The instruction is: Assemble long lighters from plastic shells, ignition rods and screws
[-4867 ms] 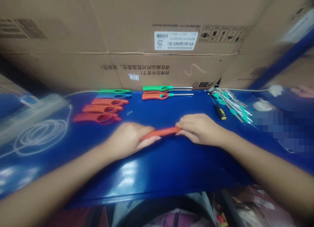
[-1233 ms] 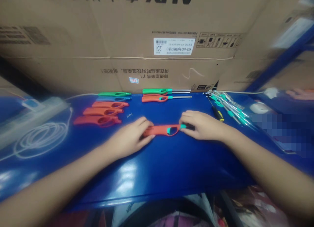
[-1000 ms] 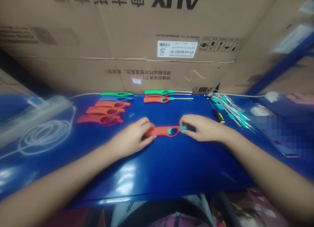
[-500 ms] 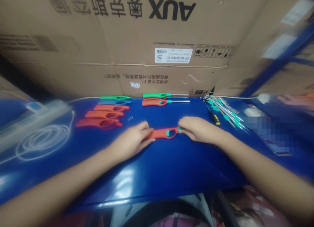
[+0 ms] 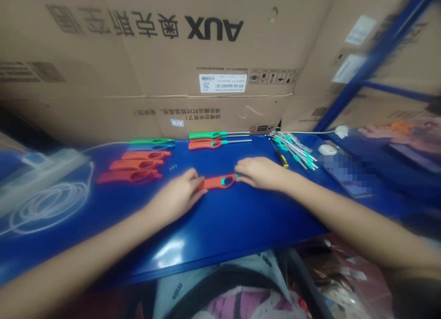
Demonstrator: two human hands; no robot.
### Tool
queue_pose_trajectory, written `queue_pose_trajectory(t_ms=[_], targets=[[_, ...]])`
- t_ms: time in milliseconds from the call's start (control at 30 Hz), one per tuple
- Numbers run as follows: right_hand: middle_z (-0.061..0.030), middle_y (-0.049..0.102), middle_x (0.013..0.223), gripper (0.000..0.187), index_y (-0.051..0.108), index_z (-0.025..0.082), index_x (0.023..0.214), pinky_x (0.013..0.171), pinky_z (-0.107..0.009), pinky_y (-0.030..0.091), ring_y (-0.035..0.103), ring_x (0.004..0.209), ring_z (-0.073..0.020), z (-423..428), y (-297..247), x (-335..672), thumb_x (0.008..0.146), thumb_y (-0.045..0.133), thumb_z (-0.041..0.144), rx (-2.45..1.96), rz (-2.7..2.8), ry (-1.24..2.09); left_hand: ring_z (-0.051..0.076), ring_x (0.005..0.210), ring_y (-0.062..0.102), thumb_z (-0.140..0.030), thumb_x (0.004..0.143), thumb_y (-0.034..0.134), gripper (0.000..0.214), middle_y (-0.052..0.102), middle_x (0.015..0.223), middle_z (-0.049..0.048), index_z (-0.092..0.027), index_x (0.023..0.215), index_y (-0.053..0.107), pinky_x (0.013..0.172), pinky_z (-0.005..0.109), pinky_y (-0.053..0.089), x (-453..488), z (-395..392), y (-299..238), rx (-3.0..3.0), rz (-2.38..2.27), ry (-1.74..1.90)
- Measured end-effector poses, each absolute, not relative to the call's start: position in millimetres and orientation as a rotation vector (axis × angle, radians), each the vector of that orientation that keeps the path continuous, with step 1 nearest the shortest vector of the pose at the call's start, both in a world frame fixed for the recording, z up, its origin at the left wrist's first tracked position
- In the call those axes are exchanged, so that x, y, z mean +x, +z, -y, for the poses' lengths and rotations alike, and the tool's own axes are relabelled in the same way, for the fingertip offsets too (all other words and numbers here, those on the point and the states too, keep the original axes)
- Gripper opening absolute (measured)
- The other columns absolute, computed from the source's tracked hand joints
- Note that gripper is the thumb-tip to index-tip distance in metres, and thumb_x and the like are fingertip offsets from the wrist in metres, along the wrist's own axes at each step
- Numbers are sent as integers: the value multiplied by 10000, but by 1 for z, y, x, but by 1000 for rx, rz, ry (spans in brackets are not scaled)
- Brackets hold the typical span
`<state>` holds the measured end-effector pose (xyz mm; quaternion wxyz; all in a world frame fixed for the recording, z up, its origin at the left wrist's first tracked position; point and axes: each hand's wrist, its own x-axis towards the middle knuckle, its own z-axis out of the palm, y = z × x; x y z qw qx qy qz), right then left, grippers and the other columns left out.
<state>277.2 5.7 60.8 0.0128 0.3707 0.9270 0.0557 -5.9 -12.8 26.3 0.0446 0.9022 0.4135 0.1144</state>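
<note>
Bare forearms (image 5: 119, 234) angled inward, left grip (image 5: 182, 190) pinched closed, right grip (image 5: 258, 173) curled closed

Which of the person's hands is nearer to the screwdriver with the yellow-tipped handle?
Right. The right hand is just in front and left of the screwdriver, gripping the orange lighter's teal end; the left hand is farther left, around its other end.

Brown cardboard (image 5: 113, 53) backs the blue tabletop (image 5: 227, 222) — glossy, light-streaked.
</note>
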Motion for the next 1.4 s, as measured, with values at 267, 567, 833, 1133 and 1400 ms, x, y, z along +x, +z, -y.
queue_pose_trajectory(t_ms=[267, 567, 833, 1133, 1400], targets=[[-259, 573, 1230, 427, 533, 108, 1271, 698, -426, 530, 667, 982, -367, 4, 54, 324, 1014, 413, 428, 2324, -2133, 276, 181, 750, 643, -318, 919, 568, 341, 629, 964, 75, -162, 1200, 683, 674, 284, 546, -15, 11, 30, 2548, -1189, 527], [-295, 595, 1257, 490, 486, 90, 1303, 815, -505, 520, 647, 1106, -427, -14, 49, 353, 1008, 398, 472, 2417, -1850, 55, 150, 733, 635, -260, 885, 592, 298, 648, 1040, 77, -155, 1147, 689, 703, 281, 563, -17, 15, 26, 2463, -1104, 634], [-254, 680, 1177, 390, 530, 105, 1267, 815, -480, 522, 669, 1089, -403, -18, 53, 351, 992, 399, 348, 2405, -1800, 33, 154, 773, 642, -233, 881, 597, 309, 646, 1050, 66, -154, 1164, 693, 789, 301, 570, -18, 16, 24, 2429, -1115, 650], [-92, 762, 965, 265, 718, 213, 1013, 765, -379, 521, 702, 894, -284, -12, 85, 318, 828, 605, 366, 2864, -2557, 72, 209, 929, 661, -265, 906, 589, 322, 653, 1097, 88, -158, 1193, 688, 896, 360, 553, -17, 16, 20, 2451, -1081, 661], [-57, 743, 815, 217, 705, 182, 862, 729, -341, 516, 673, 742, -193, -23, 72, 238, 855, 668, 395, 2190, -3354, -1095, 231, 1026, 638, -252, 925, 594, 322, 651, 1123, 100, -157, 1224, 666, 949, 388, 530, -13, 16, 17, 2477, -1017, 680]])
